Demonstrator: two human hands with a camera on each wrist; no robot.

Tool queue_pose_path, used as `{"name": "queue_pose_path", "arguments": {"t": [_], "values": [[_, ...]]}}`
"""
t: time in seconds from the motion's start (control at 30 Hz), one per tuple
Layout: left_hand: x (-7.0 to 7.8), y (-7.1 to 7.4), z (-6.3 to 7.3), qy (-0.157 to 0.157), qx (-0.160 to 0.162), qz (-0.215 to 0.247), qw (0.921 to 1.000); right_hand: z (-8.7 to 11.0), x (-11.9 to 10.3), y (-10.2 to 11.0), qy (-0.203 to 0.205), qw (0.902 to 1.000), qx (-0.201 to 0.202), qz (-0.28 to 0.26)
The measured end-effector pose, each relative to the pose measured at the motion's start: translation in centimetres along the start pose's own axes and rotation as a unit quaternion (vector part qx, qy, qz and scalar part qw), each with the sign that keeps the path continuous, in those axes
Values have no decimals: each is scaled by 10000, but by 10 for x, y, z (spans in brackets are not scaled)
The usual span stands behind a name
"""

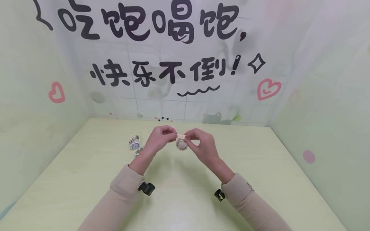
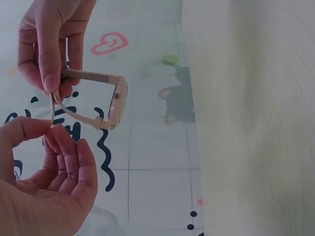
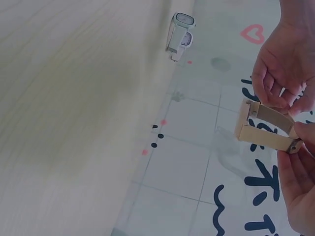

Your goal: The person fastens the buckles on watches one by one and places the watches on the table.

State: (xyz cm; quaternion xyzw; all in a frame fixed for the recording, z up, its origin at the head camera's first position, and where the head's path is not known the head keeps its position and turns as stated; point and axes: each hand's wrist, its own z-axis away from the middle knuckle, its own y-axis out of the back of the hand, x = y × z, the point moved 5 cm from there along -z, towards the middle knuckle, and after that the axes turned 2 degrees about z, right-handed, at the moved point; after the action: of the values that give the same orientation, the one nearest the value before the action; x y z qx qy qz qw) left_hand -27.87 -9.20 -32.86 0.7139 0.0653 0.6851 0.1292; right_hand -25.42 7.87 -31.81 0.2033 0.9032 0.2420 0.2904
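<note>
A wristwatch (image 1: pixel 181 145) with a beige strap is held up between both hands, over the far part of the table. Its strap makes a loop, and the case (image 2: pixel 118 102) hangs away from the fingers in the left wrist view. My left hand (image 1: pixel 160 138) pinches the thin free end of the strap between thumb and fingertips. From the other side my right hand (image 1: pixel 204 144) grips the strap near its buckle (image 3: pixel 294 146). In the right wrist view the strap (image 3: pixel 268 138) runs from the case to the right fingers. Part of the overlapping strap is hidden by the fingertips.
Two more watches lie on the table left of the hands: one white-cased watch (image 1: pixel 134 143) and another watch (image 1: pixel 139 151) partly covered by the left wrist. A printed wall sheet (image 1: pixel 162 102) rises behind the pale table (image 1: pixel 179 199), with side walls left and right.
</note>
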Motion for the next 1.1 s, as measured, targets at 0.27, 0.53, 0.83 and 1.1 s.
{"name": "queue_pose_path", "arguments": {"t": [0.27,0.53,0.83,1.1], "values": [[-3,0,-1,-324,-268,51,9991,-1,5,5,-119,9992,133,-360],[-10,-2,3,-861,-770,-339,9927,0,10,10,-481,9951,282,-811],[-14,-3,5,-1083,-629,-455,9911,2,10,8,-265,9976,97,-627],[-6,0,7,-1264,-250,-533,9902,-1,5,8,314,9990,-233,235]]}}
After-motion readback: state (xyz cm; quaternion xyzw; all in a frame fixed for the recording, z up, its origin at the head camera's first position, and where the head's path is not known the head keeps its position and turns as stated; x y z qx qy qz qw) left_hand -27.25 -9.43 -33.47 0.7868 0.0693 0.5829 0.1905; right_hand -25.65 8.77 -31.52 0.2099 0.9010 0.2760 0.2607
